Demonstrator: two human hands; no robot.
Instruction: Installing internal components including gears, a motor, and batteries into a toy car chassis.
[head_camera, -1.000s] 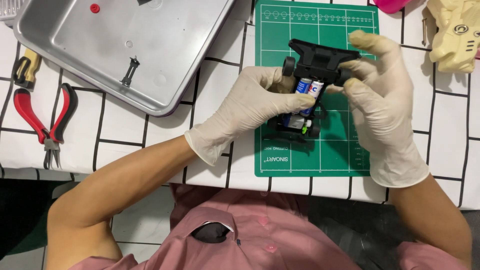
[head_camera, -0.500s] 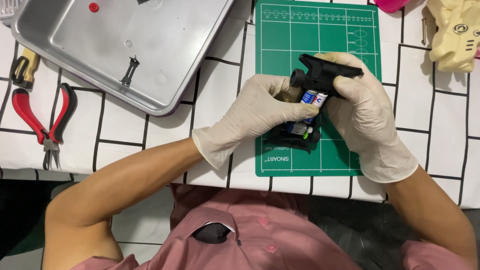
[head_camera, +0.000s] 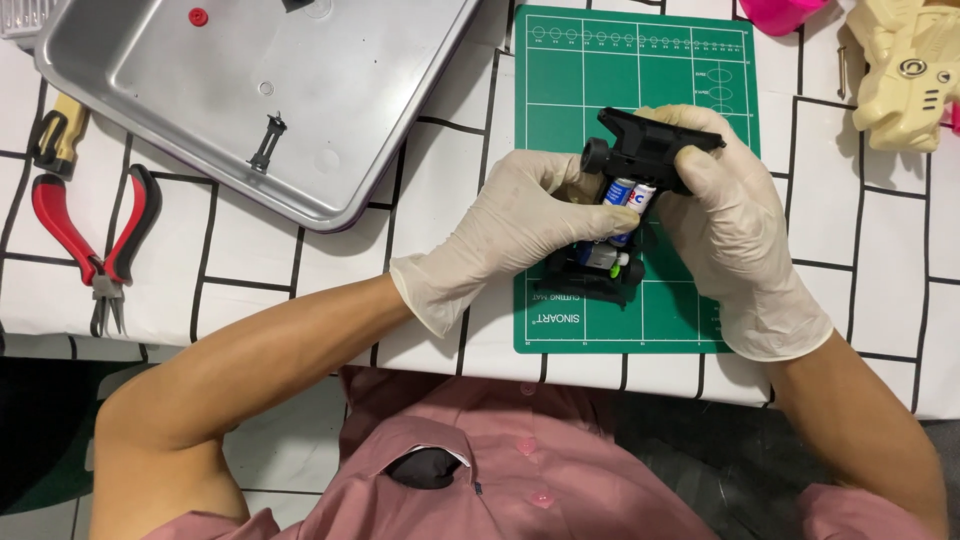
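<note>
A small black toy car chassis (head_camera: 640, 155) is held upside down over a green cutting mat (head_camera: 640, 60). Two cylindrical batteries (head_camera: 628, 195) sit in its middle bay. My left hand (head_camera: 520, 225), in a white glove, grips the car from the left, its fingertips on the batteries. My right hand (head_camera: 720, 220), also gloved, wraps the car's right side and front end, thumb over the black body near a wheel (head_camera: 596, 155). The car's lower end (head_camera: 598, 272) rests close to the mat.
A metal tray (head_camera: 330, 190) at upper left holds a small black part (head_camera: 268, 142) and a red piece (head_camera: 198, 17). Red-handled pliers (head_camera: 95, 235) and a yellow-handled tool (head_camera: 58, 135) lie left. A cream toy shell (head_camera: 905, 70) and a pink container (head_camera: 780, 12) sit at upper right.
My right hand has closed in from the right and now wraps the car's front. The car has tilted slightly; my left fingers stay on the batteries.
</note>
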